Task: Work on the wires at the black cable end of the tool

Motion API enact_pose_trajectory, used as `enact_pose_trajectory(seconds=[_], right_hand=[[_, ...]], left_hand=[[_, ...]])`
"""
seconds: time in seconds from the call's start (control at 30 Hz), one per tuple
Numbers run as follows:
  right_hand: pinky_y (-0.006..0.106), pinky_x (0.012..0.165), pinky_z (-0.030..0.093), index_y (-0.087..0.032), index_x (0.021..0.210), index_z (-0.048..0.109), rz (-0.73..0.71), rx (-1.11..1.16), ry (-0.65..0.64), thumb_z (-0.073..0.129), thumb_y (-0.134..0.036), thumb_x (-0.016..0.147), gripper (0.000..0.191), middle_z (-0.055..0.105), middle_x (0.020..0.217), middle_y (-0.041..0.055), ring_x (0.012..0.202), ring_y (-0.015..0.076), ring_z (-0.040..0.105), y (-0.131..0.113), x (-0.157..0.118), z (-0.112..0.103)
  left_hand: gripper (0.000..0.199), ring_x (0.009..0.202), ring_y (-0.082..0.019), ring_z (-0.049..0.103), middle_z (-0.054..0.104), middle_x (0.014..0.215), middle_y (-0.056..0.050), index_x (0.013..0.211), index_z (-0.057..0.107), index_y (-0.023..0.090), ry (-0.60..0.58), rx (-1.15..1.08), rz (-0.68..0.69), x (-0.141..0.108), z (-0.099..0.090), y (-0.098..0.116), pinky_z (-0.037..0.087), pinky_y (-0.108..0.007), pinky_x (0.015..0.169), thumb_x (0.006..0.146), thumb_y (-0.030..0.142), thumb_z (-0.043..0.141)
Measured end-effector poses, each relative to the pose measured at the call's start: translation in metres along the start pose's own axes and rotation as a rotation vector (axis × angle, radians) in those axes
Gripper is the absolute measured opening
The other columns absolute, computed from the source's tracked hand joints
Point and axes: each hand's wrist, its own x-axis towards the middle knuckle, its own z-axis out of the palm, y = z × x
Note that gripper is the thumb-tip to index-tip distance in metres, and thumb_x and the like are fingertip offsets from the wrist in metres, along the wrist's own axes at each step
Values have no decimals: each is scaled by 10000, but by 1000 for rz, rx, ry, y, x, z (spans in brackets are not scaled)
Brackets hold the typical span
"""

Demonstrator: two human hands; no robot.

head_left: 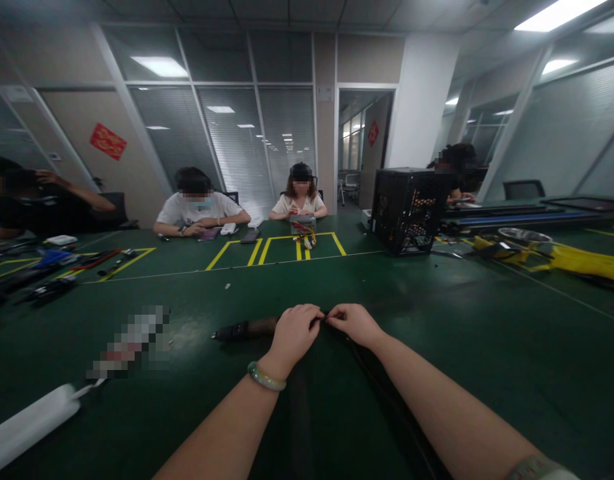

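A dark, rod-shaped corded power tool [244,329] lies on the green table, its narrow metal tip pointing left. My left hand [299,330] is closed over its rear end, hiding that part, with thumb and fingertips pinched on a thin black cord. My right hand [354,325] pinches the same cord close beside it, so the fingertips of both hands almost meet. From under the right hand the black cord [387,390] runs down along my forearm toward the near edge. What exactly lies between the fingertips is too small to make out.
A phone with a blurred screen [131,343] and a white power bank-like object [31,427] lie at left. Cables and tools [51,273] are further left. A black computer case [407,210] stands back right, near a yellow bundle [581,260]. Several people sit around the table.
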Motion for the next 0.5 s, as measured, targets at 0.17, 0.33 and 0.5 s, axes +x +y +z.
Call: enact_pose_trajectory(seconds=[0.17, 0.33, 0.5], right_hand=[[250, 692, 459, -235, 915, 741, 3, -3, 4, 627, -335, 825, 176, 731, 880, 0, 803, 170, 648, 0, 1, 0], [257, 682, 448, -220, 904, 742, -28, 0, 5, 615, -332, 823, 188, 731, 855, 11, 768, 172, 645, -3, 0, -1], [259, 645, 433, -224, 891, 734, -34, -5, -4, 585, -351, 835, 204, 729, 822, 6, 722, 171, 636, -4, 1, 0]], left_hand=[[186, 1065, -189, 561, 635, 1130, -9, 1009, 659, 249, -11, -9, 6, 0, 0, -1, 413, -352, 925, 871, 183, 554], [170, 1062, -188, 558, 634, 1115, -9, 1010, 654, 248, 0, -1, 24, -1, -2, 0, 414, -348, 916, 861, 205, 585], [162, 1035, -189, 566, 648, 1074, -17, 990, 667, 244, 11, 0, 10, -1, -3, 2, 421, -348, 904, 858, 193, 589]])
